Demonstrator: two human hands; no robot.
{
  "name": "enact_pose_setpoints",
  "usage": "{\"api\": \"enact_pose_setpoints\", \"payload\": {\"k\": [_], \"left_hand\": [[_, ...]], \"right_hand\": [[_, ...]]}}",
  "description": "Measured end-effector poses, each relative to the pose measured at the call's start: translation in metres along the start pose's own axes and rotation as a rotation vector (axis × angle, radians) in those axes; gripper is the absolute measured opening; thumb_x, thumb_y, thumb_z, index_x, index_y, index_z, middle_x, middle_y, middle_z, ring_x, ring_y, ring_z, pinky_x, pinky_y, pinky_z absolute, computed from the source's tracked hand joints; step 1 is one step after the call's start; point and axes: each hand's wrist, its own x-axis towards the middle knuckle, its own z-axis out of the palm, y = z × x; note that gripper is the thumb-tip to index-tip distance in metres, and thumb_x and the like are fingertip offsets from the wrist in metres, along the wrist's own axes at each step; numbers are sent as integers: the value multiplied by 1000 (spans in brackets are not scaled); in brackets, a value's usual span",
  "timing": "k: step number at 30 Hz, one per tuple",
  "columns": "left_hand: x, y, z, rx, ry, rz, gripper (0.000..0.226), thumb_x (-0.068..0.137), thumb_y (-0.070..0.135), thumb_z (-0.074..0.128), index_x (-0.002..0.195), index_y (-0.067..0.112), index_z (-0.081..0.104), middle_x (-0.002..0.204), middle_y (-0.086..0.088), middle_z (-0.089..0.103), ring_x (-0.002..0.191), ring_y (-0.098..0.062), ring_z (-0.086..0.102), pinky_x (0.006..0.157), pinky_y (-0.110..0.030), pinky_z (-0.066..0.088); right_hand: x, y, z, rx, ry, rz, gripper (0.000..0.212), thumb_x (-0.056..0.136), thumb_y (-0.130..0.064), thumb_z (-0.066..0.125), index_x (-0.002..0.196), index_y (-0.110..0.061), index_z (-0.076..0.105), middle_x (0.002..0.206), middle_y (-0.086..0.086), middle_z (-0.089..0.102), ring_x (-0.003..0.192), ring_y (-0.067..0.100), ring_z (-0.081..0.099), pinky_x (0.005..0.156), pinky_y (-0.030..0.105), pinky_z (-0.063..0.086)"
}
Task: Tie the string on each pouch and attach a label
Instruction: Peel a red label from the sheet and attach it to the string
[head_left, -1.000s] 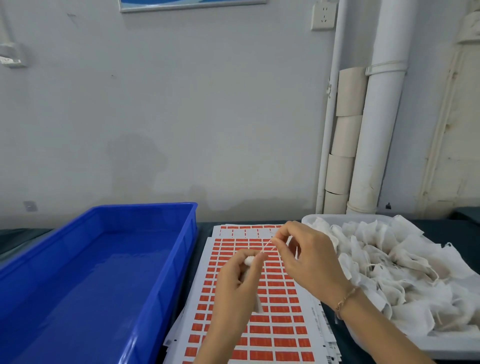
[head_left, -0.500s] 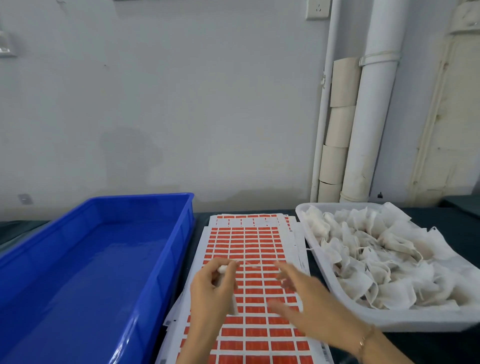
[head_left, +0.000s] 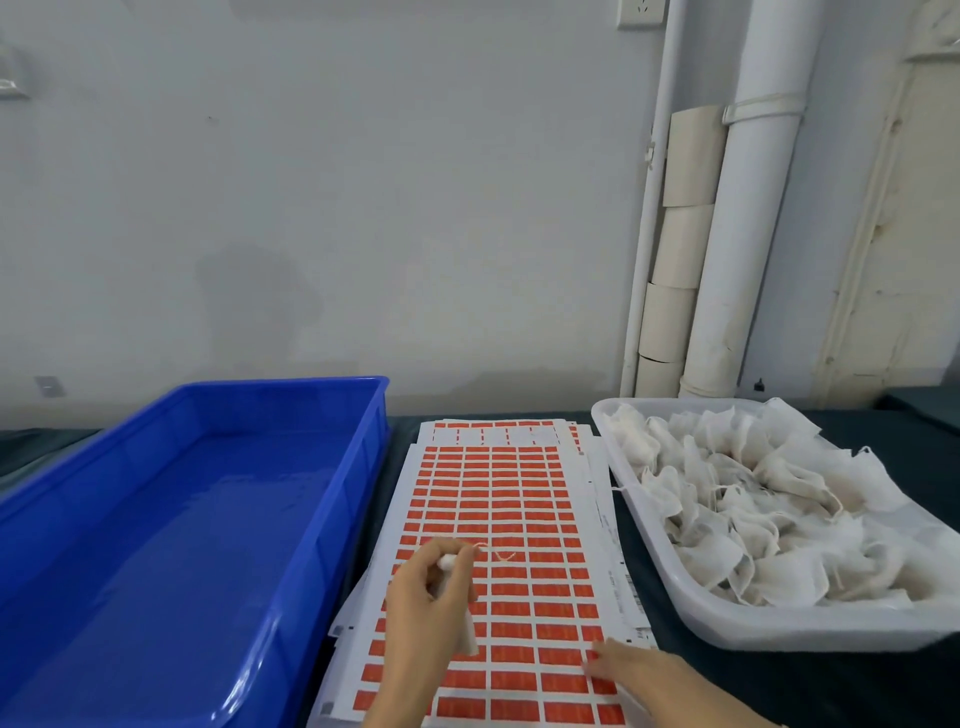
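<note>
The deep blue plastic bin (head_left: 171, 545) sits at the left, unchanged from half a second ago. Beside it, the left hand (head_left: 423, 603) curls around a small white fabric pouch (head_left: 448, 561), pinching its neck above the white sheet of red rectangular labels (head_left: 498, 483). The thin pale string (head_left: 501, 557) now trails loose across the sheet rather than being pulled taut between both hands. The print on the labels is too blurred to read. The right hand (head_left: 631, 673), which was spread over the sheet's middle, has dropped to its lower right corner, fingers extended, tips touching a red label. On the right, the white plastic tray (head_left: 779, 631) holds the heaped white pouches (head_left: 753, 499).
</note>
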Motion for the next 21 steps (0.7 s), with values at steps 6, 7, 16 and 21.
{"api": "enact_pose_setpoints", "payload": {"k": [6, 7, 16, 21], "left_hand": [[7, -21, 19, 20, -105, -26, 6, 89, 27, 64, 86, 28, 68, 69, 12, 67, 66, -3, 63, 53, -6, 43], [9, -25, 24, 32, -116, -33, 6, 90, 27, 64, 86, 28, 68, 71, 12, 67, 68, -5, 63, 55, -6, 44], [14, -59, 53, 75, -140, -126, 9, 93, 28, 59, 88, 26, 66, 77, 8, 68, 74, -7, 64, 61, -7, 42], [10, -62, 58, 107, -139, -96, 11, 93, 31, 58, 85, 28, 65, 83, 13, 67, 80, -6, 65, 64, -8, 45]], "right_hand": [[15, -14, -21, 234, 189, 171, 62, 91, -55, 51, 144, -43, 22, 153, -25, 19, 130, -18, 24, 110, 12, 19], [19, -19, -23, 293, 180, 222, 64, 90, -56, 51, 145, -43, 21, 154, -25, 19, 133, -15, 25, 112, 17, 22], [17, -16, -25, 325, 285, 174, 42, 95, -44, 49, 136, -41, 39, 133, -37, 33, 105, -34, 28, 90, -10, 21], [10, -7, -15, 112, 381, 164, 30, 93, -28, 60, 122, -21, 62, 127, -8, 60, 113, 1, 58, 100, 7, 36]]}}
